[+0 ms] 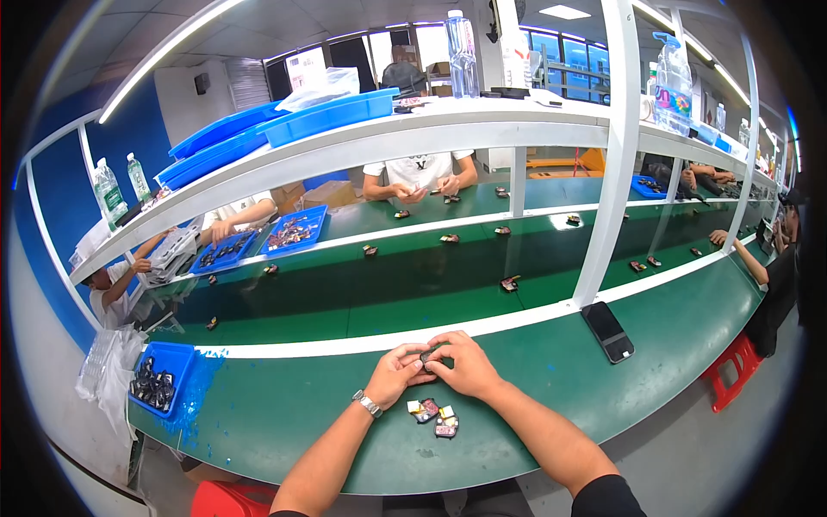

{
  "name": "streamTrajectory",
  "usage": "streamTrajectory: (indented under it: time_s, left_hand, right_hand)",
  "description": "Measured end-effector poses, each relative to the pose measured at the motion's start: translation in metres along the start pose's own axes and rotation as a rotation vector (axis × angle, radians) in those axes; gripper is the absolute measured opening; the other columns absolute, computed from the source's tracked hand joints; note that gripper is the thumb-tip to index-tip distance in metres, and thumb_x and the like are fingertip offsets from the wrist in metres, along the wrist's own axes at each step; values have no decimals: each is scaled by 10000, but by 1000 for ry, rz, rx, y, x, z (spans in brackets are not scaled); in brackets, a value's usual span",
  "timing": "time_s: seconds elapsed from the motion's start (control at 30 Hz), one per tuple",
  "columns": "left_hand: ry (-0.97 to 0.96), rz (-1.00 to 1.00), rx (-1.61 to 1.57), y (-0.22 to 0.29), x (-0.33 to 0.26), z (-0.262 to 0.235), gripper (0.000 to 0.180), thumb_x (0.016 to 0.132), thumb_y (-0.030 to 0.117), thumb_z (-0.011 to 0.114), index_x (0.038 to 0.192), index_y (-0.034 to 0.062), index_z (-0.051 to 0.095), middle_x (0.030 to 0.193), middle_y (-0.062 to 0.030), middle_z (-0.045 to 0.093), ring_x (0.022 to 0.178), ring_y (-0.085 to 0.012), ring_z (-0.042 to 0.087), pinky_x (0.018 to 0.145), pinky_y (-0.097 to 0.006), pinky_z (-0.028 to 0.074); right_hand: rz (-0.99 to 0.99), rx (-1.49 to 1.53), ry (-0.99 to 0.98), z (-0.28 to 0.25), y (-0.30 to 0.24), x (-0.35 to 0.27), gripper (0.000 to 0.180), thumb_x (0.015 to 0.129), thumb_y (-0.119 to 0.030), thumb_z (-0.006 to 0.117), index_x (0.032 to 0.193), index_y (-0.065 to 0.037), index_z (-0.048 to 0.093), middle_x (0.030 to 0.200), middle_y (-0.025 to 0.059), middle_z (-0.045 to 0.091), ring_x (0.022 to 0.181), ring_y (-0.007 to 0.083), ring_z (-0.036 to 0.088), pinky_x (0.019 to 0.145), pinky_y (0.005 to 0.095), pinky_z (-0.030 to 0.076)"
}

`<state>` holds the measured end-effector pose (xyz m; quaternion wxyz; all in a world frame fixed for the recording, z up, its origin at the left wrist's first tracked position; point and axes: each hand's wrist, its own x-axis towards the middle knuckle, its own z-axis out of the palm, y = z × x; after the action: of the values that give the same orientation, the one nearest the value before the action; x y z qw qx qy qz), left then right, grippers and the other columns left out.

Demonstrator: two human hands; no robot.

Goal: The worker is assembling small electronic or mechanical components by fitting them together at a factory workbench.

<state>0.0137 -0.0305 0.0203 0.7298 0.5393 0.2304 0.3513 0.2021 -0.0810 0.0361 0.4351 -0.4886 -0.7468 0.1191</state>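
Observation:
Close together over the green bench, my left hand (396, 376) and my right hand (466, 365) pinch one small black part (425, 356) between their fingertips. Fingers cover most of it, so its exact kind cannot be made out. Just below the hands lie two small electronic assemblies, each with black, pink and white areas: one assembly (423, 410) at the left and another assembly (445, 425) slightly nearer me. They rest on the bench surface, and neither hand touches them. A metal-banded watch sits on my left wrist.
A blue tray (177, 353) of black parts stands at the left, with blue scraps (200, 392) beside it. A black phone (608, 331) lies at the right by a white post (610, 172). Beyond the white rail, a green conveyor (413, 297) carries scattered assemblies; other people work across it.

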Motion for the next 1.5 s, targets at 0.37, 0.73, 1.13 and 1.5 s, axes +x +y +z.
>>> streamTrajectory:
  time_s: [0.37, 0.73, 1.13, 1.5]
  left_hand:
    - [8, 20, -42, -4, 1, -5, 250, 995, 18, 462, 1239, -24, 486, 1165, -165, 612, 1088, -241, 630, 976, -390, 543]
    - [26, 30, -37, -8, 2, -8, 268, 967, 46, 545, 1224, -7, 493, 1160, -165, 628, 1106, -249, 628, 977, -407, 538]
    - [65, 83, -8, -7, 1, -7, 185, 963, 14, 530, 1145, -16, 542, 1114, -139, 617, 1049, -252, 641, 927, -418, 571]
    - [18, 98, 107, -2, 0, -10, 115, 970, 23, 522, 1070, -12, 568, 1107, -113, 609, 1036, -209, 631, 917, -374, 574]
  right_hand:
    - [89, 93, 10, 9, -4, -4, 135, 816, -150, 703, 929, -89, 743, 1165, 56, 630, 1150, 262, 541, 997, 375, 439]
    - [91, 72, 63, 17, -4, -7, 125, 809, -130, 694, 918, -96, 745, 1194, 63, 617, 1176, 277, 521, 999, 385, 439]
    - [110, 95, 97, 6, -1, -4, 103, 769, -138, 753, 867, -105, 747, 1182, 63, 623, 1158, 267, 547, 975, 379, 457]
    - [234, 425, -57, 6, 8, 1, 138, 817, -145, 739, 940, -84, 741, 1203, 76, 613, 1027, 215, 643, 903, 341, 511]
